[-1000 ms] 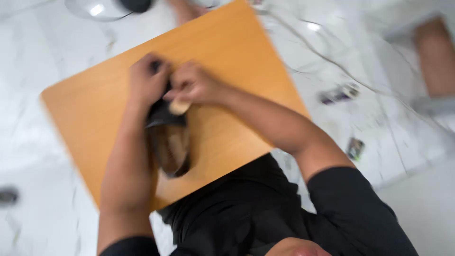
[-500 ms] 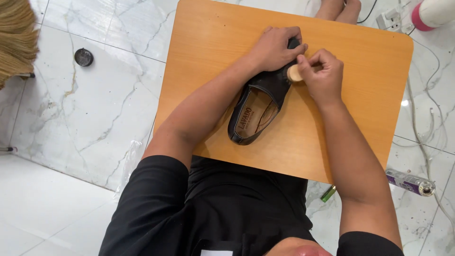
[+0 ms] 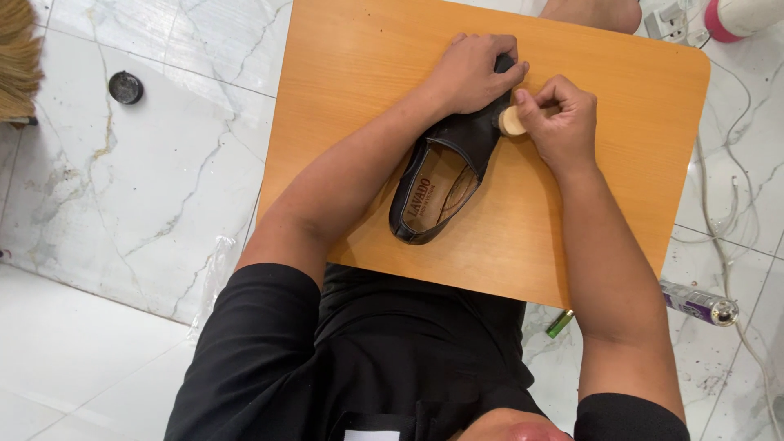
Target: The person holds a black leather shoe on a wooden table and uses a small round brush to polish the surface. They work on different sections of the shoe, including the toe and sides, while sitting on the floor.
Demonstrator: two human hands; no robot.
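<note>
Black leather slip-on shoe (image 3: 445, 175) with tan insole lying sole-down near the middle of the small orange-brown wooden table (image 3: 351, 73), toe toward the far edge, heel toward the near edge, opening up

Left hand (image 3: 474, 72) clamped over the toe, fingers wrapped round the front of the upper; judged as a brace, pinning the shoe flat to the table so it doesn't skate under side load

Right hand (image 3: 559, 122) closed in a pinch grip on a small round pale wooden-handled dauber brush (image 3: 512, 121), only the rounded handle end visible past the fingers. Working end pressed against the right side of the upper just behind the toe; bristles hidden by hand and shoe, so cannot tell exact contact

Both forearms reaching in over the near edge, hands nearly touching at the toe; short grip on the brush looks chosen for control on a small area

Off the table, on white marble floor (image 3: 147, 188): purple-and-silver spray can (image 3: 701, 300) lying on its side right of the near-right corner, small green cylinder (image 3: 560, 323) below the near edge, white cables (image 3: 723, 204) along the right edge, round black lid (image 3: 126, 86) well off to the left, straw broom (image 3: 18, 57) at the far left
</note>
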